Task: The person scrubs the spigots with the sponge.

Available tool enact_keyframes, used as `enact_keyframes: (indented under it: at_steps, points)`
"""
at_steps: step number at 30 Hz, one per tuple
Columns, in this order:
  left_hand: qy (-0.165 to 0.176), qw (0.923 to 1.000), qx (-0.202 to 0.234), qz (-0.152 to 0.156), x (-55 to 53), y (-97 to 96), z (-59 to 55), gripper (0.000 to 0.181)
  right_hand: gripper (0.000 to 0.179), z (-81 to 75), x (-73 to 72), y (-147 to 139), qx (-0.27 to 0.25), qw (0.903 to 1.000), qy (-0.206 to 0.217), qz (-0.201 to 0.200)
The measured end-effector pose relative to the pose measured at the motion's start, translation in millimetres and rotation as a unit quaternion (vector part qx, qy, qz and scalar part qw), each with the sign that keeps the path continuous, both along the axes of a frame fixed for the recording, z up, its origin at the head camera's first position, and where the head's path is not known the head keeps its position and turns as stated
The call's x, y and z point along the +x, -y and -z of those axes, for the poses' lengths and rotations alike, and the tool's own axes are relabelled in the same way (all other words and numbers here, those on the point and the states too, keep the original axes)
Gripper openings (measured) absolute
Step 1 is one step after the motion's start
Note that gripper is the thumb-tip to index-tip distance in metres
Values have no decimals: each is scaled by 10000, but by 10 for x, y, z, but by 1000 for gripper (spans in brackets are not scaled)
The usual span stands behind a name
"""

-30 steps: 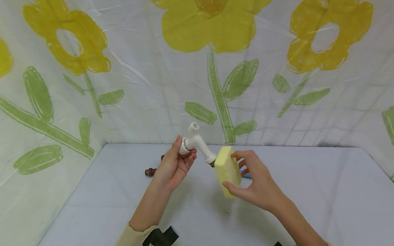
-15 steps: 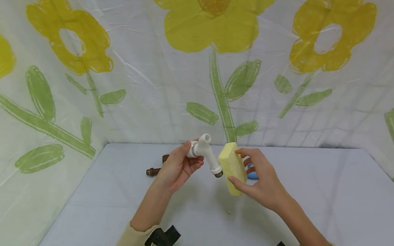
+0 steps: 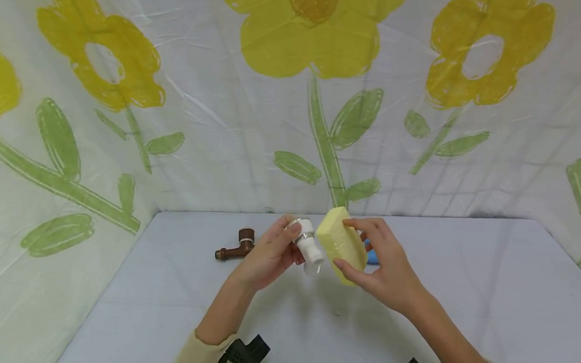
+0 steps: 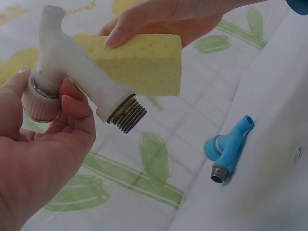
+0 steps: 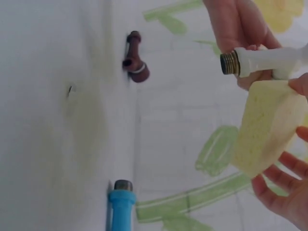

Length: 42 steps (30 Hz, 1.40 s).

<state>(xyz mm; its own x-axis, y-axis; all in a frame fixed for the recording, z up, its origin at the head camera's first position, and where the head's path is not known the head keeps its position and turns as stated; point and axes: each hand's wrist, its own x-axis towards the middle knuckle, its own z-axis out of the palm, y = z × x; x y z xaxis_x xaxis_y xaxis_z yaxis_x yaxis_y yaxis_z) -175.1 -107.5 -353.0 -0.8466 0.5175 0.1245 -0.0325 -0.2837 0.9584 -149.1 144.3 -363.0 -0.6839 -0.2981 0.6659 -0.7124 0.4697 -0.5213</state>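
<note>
My left hand (image 3: 269, 254) grips a white plastic tap (image 3: 310, 251) by its ribbed knob, holding it above the table. In the left wrist view the tap (image 4: 72, 62) shows a brassy threaded end (image 4: 127, 115). My right hand (image 3: 389, 269) holds a pale yellow sponge (image 3: 341, 244) between thumb and fingertips, just right of the tap. Seen from the right wrist, the sponge (image 5: 264, 125) is close beside the tap's body (image 5: 264, 60); whether they touch I cannot tell.
A brown tap (image 3: 237, 251) lies on the white-covered table (image 3: 165, 306), left of my left hand. Behind my right hand a blue tap (image 3: 372, 257) is partly hidden; the left wrist view shows it whole. A flower-printed sheet (image 3: 213, 144) hangs behind the table.
The white tap has moved right and down and been turned, so its spout points differently. My left hand shifted right, uncovering more of the brown tap. The sponge has tilted slightly.
</note>
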Motion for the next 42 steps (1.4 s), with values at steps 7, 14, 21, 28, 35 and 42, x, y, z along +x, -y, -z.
enact_keyframes:
  at_steps: [7, 14, 21, 28, 35, 42]
  points:
    - [28, 9997, -252, -42, 15, -56, 17, 26, 55, 11, 8, 13, 19, 9997, -225, -82]
    - [115, 9983, -574, -12, 24, -43, -25, 48, 59, 17, 17, 32, 15, 9991, -411, 38]
    - [22, 9949, -617, 791, -8, 74, -103, 61, 61, 19, 30, 46, -18, 9982, -458, 398]
    - [-202, 9877, 62, 1550, -70, 183, -27, 58, 66, 27, 50, 69, 11, 9975, -371, 607]
    - [-533, 9901, -334, 1255, -69, 188, -14, 58, 65, 29, 39, 65, 45, 9963, -446, 732]
    - [-374, 9947, -613, 741, -29, 212, -103, 47, 63, 29, 14, 32, 19, 9953, -570, 781]
